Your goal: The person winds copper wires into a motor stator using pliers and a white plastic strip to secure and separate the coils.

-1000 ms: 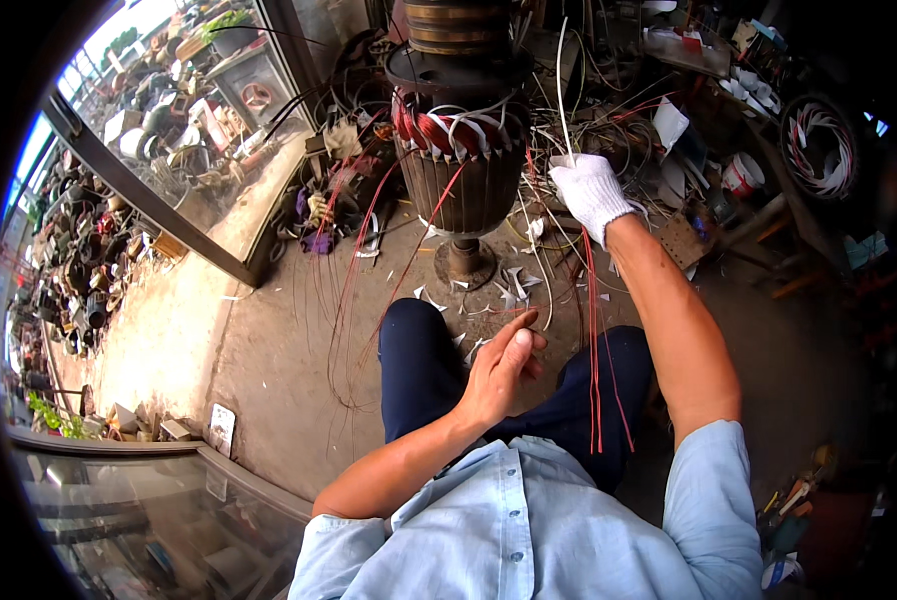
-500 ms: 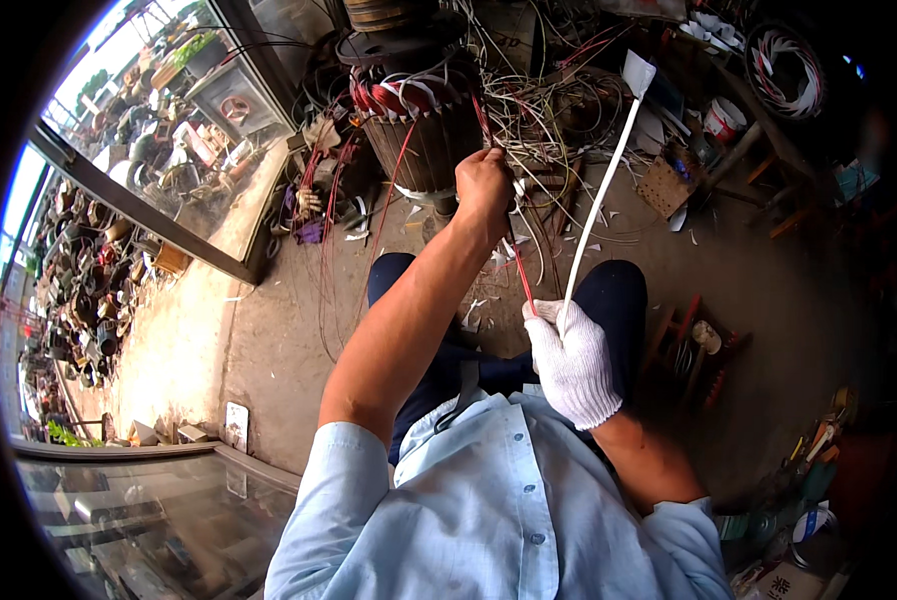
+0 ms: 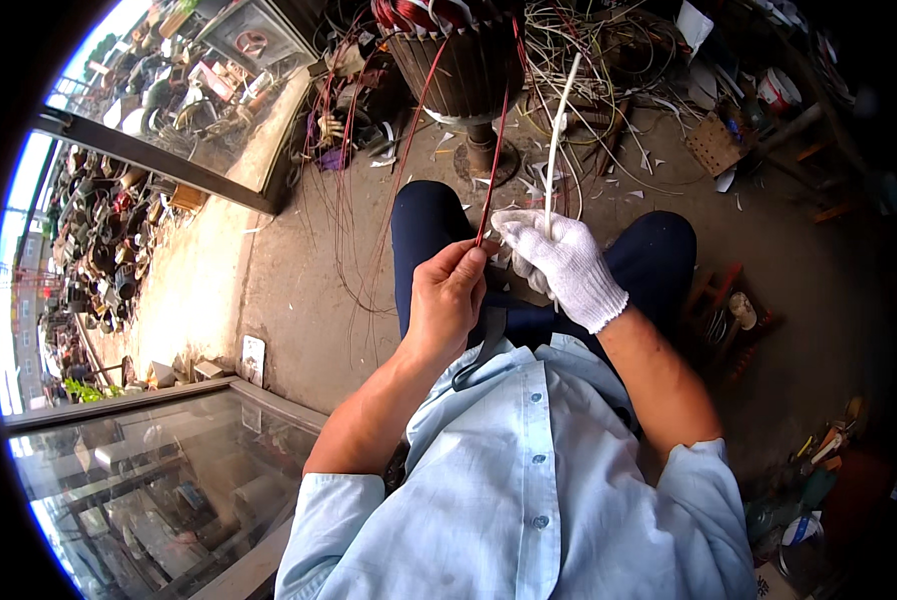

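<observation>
My bare left hand (image 3: 449, 290) is closed, thumb and fingers pinching a bundle of thin red wires (image 3: 495, 170) near its lower end. The wires run up, taut, to a ribbed motor stator (image 3: 451, 75) with red windings along its top. Just right of it, my right hand (image 3: 567, 265) wears a white knitted glove and is closed around a long, thin white sleeve tube (image 3: 559, 130). That tube points up and away from me. The two hands are nearly touching in front of my knees; their fingertips partly hide the wire ends.
The stator stands on a round metal pedestal (image 3: 486, 155). More red wires (image 3: 344, 220) hang left of it, and tangled cables (image 3: 589, 75) lie behind. White scraps litter the floor. A small red stool (image 3: 734, 310) stands right; a glass-paned frame (image 3: 169, 485) is at lower left.
My left hand has come down along the red wires from near the stator to beside my right hand. The white tube now stands more upright. The view has shifted, with the stator higher in it.
</observation>
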Available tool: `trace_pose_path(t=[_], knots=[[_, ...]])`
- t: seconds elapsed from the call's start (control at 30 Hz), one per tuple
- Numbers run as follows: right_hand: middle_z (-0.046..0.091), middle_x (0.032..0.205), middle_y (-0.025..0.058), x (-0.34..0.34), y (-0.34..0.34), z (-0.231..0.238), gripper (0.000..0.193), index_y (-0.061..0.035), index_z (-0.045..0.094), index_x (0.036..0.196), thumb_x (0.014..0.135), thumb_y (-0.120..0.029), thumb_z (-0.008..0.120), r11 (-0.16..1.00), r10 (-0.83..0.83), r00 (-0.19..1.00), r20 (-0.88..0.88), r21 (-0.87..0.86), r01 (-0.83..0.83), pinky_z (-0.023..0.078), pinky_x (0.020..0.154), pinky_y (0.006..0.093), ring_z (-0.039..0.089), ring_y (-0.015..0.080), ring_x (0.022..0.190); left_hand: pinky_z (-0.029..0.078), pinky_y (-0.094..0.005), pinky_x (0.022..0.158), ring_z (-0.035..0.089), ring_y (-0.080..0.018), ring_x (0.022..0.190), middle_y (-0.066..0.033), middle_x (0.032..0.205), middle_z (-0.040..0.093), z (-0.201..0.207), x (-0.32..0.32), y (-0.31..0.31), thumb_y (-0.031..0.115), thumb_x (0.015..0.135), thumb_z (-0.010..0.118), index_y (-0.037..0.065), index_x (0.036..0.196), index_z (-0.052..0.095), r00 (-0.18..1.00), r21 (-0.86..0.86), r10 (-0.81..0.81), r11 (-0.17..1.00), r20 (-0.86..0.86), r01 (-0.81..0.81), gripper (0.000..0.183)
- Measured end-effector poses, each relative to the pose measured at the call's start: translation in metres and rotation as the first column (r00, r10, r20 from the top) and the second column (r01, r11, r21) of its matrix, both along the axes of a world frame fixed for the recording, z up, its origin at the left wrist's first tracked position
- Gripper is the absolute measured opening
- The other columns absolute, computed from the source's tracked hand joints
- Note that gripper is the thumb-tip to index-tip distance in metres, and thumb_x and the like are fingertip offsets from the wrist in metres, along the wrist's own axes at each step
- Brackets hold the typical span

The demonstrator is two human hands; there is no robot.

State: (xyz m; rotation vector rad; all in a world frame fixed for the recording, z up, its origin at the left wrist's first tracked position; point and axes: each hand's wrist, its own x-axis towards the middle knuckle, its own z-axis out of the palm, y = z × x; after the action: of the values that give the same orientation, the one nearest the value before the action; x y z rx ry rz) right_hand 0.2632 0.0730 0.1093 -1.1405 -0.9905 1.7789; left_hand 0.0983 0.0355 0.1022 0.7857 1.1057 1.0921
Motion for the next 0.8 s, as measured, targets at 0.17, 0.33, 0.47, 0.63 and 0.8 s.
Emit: trace_pose_path(t=[0.17, 0.33, 0.47, 0.63, 0.8], knots=[[0.058, 0.065, -0.0019, -0.036, 0.029, -0.008, 0.019, -0.0045, 0.065, 0.091, 0.095, -0.023, 0.065, 0.988, 0.150, 0.988, 0.041, 0.016, -0.151, 0.032, 0.042, 0.0186, 0.044, 0.0016, 0.048, 0.024, -0.0210, 0.039, 0.033, -0.0036, 0.042, 0.0043, 0.053, 0.042, -0.009, -0.014, -0.030, 0.019, 0.103, 0.053, -0.003, 0.109, 0.064, 0.977, 0.036, 0.061, 0.998, -0.206, -0.055, 0.026], [0.059, 0.066, 0.0003, -0.038, 0.027, -0.003, 0.022, -0.0043, 0.061, 0.088, 0.096, -0.024, 0.062, 0.985, 0.173, 0.984, 0.040, -0.036, -0.172, 0.038, 0.045, 0.0206, 0.048, 0.0038, 0.051, 0.028, -0.0211, 0.043, 0.038, -0.0033, 0.047, 0.0042, 0.057, 0.047, -0.026, -0.032, -0.084, 0.018, 0.102, 0.056, -0.003, 0.104, 0.067, 0.952, -0.070, 0.008, 0.997, -0.306, -0.031, 0.024], [0.062, 0.069, 0.0016, -0.033, 0.028, -0.009, 0.023, -0.0032, 0.063, 0.088, 0.096, -0.025, 0.062, 0.978, 0.208, 0.973, 0.104, 0.007, -0.210, 0.041, 0.048, 0.0215, 0.052, 0.0038, 0.055, 0.030, -0.0198, 0.045, 0.041, -0.0028, 0.050, 0.0044, 0.061, 0.050, -0.019, -0.066, -0.044, 0.022, 0.101, 0.058, -0.004, 0.108, 0.067, 0.897, 0.092, 0.275, 0.961, -0.345, -0.259, 0.028], [0.067, 0.073, 0.0051, -0.037, 0.032, -0.003, 0.027, -0.0009, 0.065, 0.088, 0.095, -0.027, 0.063, 0.964, 0.235, 0.904, 0.357, 0.031, -0.263, 0.049, 0.059, 0.0279, 0.062, 0.0108, 0.062, 0.049, -0.0260, 0.082, 0.061, -0.0131, 0.098, -0.0099, 0.114, 0.068, 0.036, -0.035, 0.078, 0.037, 0.096, 0.065, -0.003, 0.140, 0.046, 0.916, 0.447, 0.212, 0.894, -0.340, -0.041, 0.063], [0.065, 0.067, 0.0051, -0.045, 0.032, -0.015, 0.028, -0.0018, 0.065, 0.081, 0.094, -0.026, 0.062, 0.964, 0.156, 0.905, 0.396, 0.139, -0.227, 0.048, 0.056, 0.0294, 0.060, 0.0108, 0.057, 0.048, -0.0265, 0.058, 0.059, -0.0135, 0.062, -0.0062, 0.076, 0.064, 0.067, -0.006, 0.140, 0.021, 0.100, 0.059, -0.001, 0.114, 0.062, 0.994, 0.325, -0.068, 0.945, 0.081, 0.038, 0.026]])
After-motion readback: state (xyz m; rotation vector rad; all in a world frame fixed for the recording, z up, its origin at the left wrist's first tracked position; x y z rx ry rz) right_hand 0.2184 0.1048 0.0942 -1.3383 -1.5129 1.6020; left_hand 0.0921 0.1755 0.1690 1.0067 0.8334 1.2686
